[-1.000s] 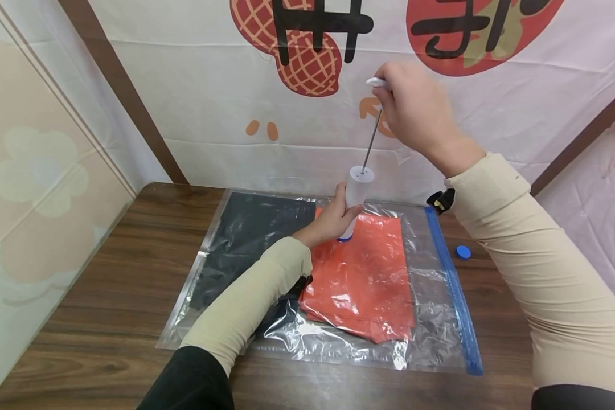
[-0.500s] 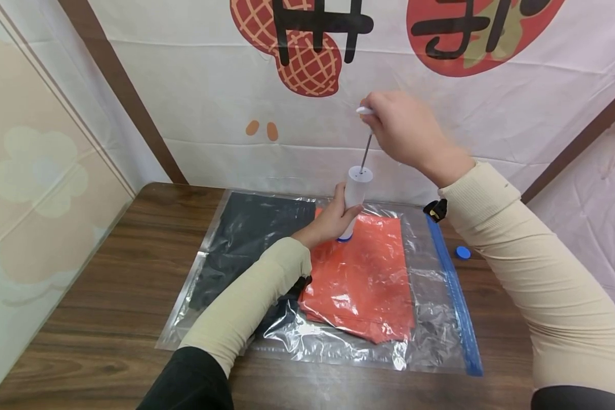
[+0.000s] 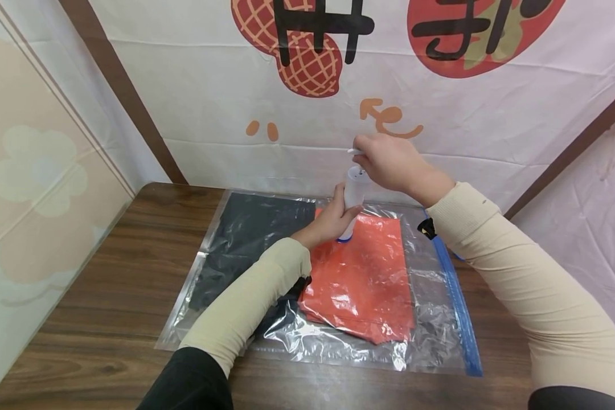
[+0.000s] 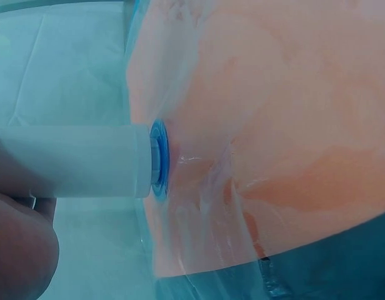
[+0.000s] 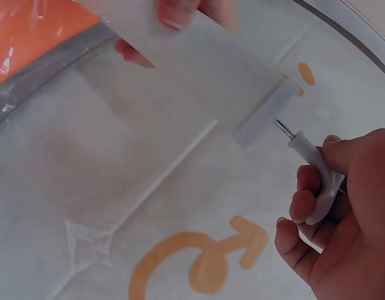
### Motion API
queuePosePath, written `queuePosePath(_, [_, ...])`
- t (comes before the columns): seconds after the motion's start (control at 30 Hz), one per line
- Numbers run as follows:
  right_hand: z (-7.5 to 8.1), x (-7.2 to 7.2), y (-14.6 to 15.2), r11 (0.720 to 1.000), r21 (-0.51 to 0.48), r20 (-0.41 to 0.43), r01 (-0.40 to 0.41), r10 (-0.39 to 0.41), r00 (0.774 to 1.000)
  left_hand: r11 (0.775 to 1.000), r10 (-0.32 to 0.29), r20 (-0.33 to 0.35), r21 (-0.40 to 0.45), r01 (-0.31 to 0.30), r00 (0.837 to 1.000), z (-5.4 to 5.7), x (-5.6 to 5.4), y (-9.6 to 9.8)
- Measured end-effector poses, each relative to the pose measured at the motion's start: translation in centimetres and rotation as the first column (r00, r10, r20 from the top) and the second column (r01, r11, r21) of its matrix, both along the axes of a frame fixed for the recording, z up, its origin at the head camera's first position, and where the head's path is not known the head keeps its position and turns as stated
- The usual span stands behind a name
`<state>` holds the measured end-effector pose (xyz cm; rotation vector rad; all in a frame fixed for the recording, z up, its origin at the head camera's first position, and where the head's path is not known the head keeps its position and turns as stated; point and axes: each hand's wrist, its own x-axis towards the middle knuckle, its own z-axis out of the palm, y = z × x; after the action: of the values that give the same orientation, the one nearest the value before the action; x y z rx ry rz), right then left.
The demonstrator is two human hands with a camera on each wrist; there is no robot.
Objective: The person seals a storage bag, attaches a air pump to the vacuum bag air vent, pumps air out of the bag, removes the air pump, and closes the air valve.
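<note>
A white cylindrical hand pump [image 3: 356, 191] stands slightly tilted on a clear vacuum storage bag [image 3: 430, 296], its lower end at the bag's blue valve [image 4: 159, 159]. My left hand [image 3: 333, 219] wraps round the pump's barrel. With my right hand [image 3: 386, 162] I grip the pump's curved white handle [image 5: 320, 178], close above the barrel's top; only a short piece of metal rod [image 5: 284, 129] shows between them. Inside the bag lie folded orange-red fabric [image 3: 361, 279] and dark fabric [image 3: 256, 239].
The bag lies on a brown wooden table [image 3: 92, 319]; its blue zip edge [image 3: 461, 313] runs along the right side. A blue cap [image 3: 458, 257] is mostly hidden behind the right sleeve. A printed white cloth [image 3: 210, 102] hangs behind the table.
My right hand has come down with the handle, and the metal rod has slid into the barrel. The left hand and the bag have stayed in place.
</note>
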<state>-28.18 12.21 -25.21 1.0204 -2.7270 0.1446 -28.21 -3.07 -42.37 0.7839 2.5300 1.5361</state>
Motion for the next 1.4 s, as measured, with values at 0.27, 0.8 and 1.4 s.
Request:
queuePosePath(0.27, [-1.1, 0.0, -0.1, 1.000, 0.019, 0.000, 0.012, -0.012, 1.000, 1.000, 0.001, 0.005, 0.003, -0.001, 1.000, 0.0, 0.0, 0.0])
queuePosePath(0.8, [0.7, -0.1, 0.2, 0.999, -0.038, -0.071, 0.000, -0.002, 0.997, 1.000, -0.002, 0.004, 0.008, 0.002, 1.000, -0.2, 0.0, 0.0])
queuePosePath(1.4, [6.4, 0.4, 0.2, 0.973, -0.229, -0.289, 0.007, -0.074, 0.955, 1.000, 0.010, -0.006, -0.016, -0.010, 1.000, 0.0, 0.1, 0.1])
